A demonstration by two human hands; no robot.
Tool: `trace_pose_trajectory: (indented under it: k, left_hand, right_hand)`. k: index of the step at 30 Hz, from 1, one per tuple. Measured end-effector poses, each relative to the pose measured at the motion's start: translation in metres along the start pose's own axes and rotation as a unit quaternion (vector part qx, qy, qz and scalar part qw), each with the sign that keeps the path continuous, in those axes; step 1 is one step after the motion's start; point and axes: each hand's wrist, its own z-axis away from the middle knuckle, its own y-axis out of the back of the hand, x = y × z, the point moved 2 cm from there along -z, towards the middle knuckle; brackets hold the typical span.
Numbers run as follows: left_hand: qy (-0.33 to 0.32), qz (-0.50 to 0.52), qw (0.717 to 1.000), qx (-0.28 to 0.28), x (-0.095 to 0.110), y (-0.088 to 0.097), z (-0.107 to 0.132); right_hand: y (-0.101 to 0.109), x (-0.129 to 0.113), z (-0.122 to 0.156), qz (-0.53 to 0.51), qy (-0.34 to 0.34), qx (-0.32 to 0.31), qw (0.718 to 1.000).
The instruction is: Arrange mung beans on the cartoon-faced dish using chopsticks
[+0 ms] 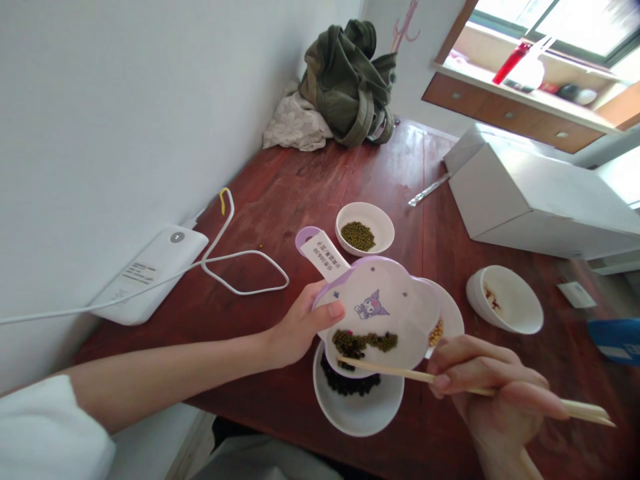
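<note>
My left hand (300, 327) grips the left edge of a white and purple cloud-shaped plate (405, 300), thumb on top. A cartoon figure decorates it, and a paper label (325, 257) is stuck on its handle. Green mung beans (383, 341) with some dark beans lie at the plate's near side, which is tilted low over a white bowl (360, 417) of black beans (345, 383). Between the fingers of my right hand (495, 380) are wooden chopsticks (390, 369), their tips at the beans on the plate. Whether they pinch a bean, I cannot make out.
Behind the plate is a bowl (385, 223) of mung beans; a white dish (453, 307) with yellow beans is partly hidden. A bowl (520, 307) with reddish bits stands right. A power bank (150, 273) with a cable, a white box (540, 193) and a green bag (345, 80) surround them.
</note>
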Motion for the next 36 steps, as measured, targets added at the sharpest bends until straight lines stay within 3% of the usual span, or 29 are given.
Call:
trace_pose_trajectory:
  k: [10,23,29,36]
  left_hand:
    - [-0.006,0.017,1.000,0.011,0.000,0.001,-0.001]
    - [0.006,0.007,1.000,0.028,-0.005,0.003,0.001]
    - [-0.003,-0.006,1.000,0.017,-0.007,0.008,0.000]
    - [-0.010,-0.014,1.000,0.019,-0.007,0.008,0.001]
  right_hand:
    - [0.001,0.008,-0.007,-0.024,-0.004,0.028,0.999]
    - [0.000,0.004,-0.008,-0.041,-0.002,0.013,0.999]
    - [0.007,0.003,-0.011,-0.072,-0.010,0.068,0.995]
    - [0.012,-0.002,-0.005,0.018,-0.047,0.122,0.991]
